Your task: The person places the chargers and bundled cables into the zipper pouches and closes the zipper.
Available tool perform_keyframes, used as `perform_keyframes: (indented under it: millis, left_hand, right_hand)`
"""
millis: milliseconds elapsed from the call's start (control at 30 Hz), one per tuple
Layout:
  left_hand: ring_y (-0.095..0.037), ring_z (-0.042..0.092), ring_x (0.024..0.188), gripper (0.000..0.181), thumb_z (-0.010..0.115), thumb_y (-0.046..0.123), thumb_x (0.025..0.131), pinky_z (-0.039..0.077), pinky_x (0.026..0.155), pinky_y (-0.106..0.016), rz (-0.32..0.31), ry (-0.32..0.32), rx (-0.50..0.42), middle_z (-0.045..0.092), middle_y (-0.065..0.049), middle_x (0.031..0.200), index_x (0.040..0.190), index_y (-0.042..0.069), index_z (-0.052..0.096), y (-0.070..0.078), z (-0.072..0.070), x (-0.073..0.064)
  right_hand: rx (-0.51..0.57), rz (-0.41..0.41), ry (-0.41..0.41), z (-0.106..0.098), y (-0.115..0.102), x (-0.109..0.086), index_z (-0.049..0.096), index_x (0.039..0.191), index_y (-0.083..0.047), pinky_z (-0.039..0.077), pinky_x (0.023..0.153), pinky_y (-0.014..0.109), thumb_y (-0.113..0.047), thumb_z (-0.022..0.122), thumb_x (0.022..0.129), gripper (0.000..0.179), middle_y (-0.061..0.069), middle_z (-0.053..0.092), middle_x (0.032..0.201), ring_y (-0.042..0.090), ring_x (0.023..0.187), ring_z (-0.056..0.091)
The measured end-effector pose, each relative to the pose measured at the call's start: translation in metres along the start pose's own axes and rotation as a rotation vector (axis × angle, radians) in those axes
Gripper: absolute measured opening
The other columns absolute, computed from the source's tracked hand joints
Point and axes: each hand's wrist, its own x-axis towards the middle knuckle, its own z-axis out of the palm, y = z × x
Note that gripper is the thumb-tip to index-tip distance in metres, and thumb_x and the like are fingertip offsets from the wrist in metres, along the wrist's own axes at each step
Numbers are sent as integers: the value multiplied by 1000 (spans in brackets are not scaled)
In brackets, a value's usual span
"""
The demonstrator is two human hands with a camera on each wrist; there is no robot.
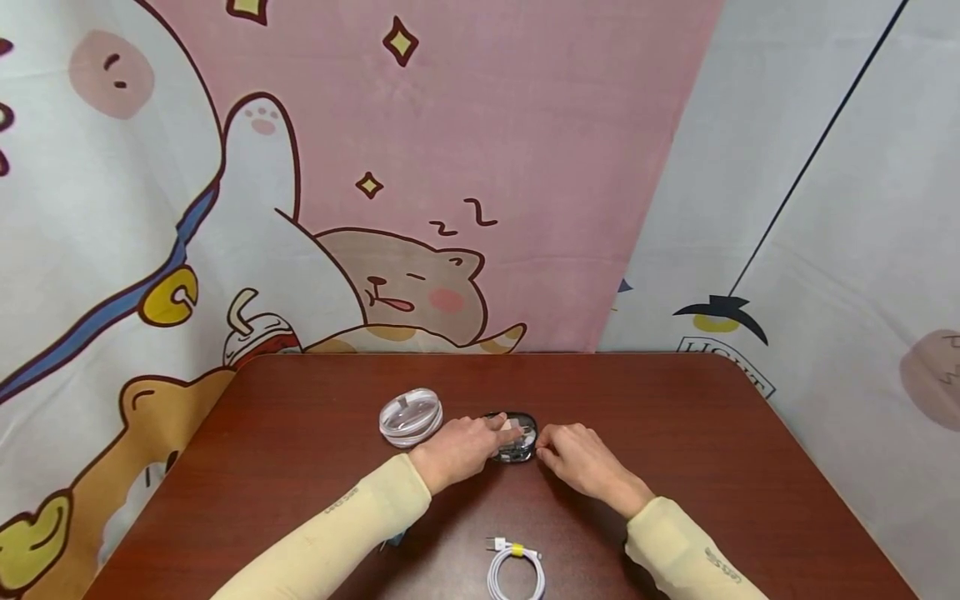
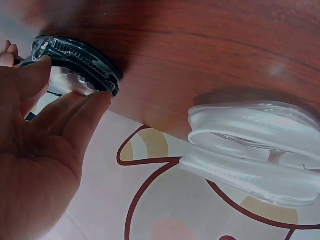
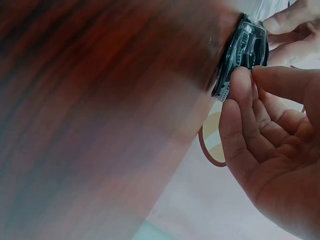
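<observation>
A small clear case with black zip trim (image 1: 517, 455) lies on the table between both hands, with pale items showing through its top. My left hand (image 1: 467, 446) holds it from the left, fingers over the top; in the left wrist view the thumb (image 2: 37, 75) and fingertips grip its rim (image 2: 82, 55). At the right edge, my right hand (image 1: 583, 457) pinches with thumb and index finger along the zipper side (image 3: 243, 42). Whatever small part sits between those fingertips is hidden. Left of the left hand stands a clear round case with white trim (image 1: 411, 418).
Nearer the front edge lies a coiled white cable (image 1: 492, 575) with a plug and a yellow tie. A small blue item (image 1: 396, 538) is mostly covered by the left sleeve. Behind the brown table (image 1: 637, 383) hangs a printed cloth (image 1: 555, 167).
</observation>
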Motion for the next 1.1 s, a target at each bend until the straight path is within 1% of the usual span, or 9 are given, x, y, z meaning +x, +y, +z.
perform_keyframes:
  millis: [133,367,567,767,867,967,1100]
  left_hand:
    - [-26,74,76,42,71,14,98,59,60,-37,1,15,-4,68,-7,134,138,27,67,0,1,-1]
    - [-25,73,75,44,73,13,96,58,60,-37,-8,27,-28,68,-7,131,138,27,67,0,2,0]
    - [-26,72,72,45,75,13,94,58,58,-37,-8,38,-32,68,-6,129,136,27,67,1,2,0]
    - [-26,72,71,46,76,14,94,57,57,-37,-19,38,-27,68,-5,129,136,27,67,-1,3,-2]
    - [-26,71,70,44,75,15,94,57,55,-37,-24,43,-22,68,-4,128,136,27,67,0,3,-2]
    - [-26,72,70,43,74,17,96,57,55,-37,-35,44,-15,68,-4,129,137,27,67,2,4,-2]
    - [-27,74,78,43,71,14,97,58,58,-38,-54,37,17,68,-6,132,139,26,66,6,3,-1]
  right_hand:
    - [9,17,1,1,-2,0,73,84,-15,46,60,28,-6,76,90,11,-14,60,71,4,63,49]
    - [48,35,-9,7,-8,-2,73,85,-15,43,57,25,-6,76,89,10,-14,59,70,1,62,48]
    - [63,76,-7,10,-15,-2,73,84,-14,43,56,26,-5,76,89,10,-13,59,68,2,60,48]
    - [60,72,-5,14,-19,2,75,83,-14,43,55,27,-7,77,88,9,-13,58,66,3,59,48]
    - [61,77,-9,14,-18,3,76,84,-13,43,54,27,-7,77,88,8,-13,59,66,3,59,48]
    - [51,93,-18,12,-16,1,77,86,-11,44,55,27,-8,77,90,5,-12,63,70,3,59,49]
    - [33,125,-31,11,-12,0,78,90,-10,46,58,29,-12,77,92,4,-10,68,76,3,62,52]
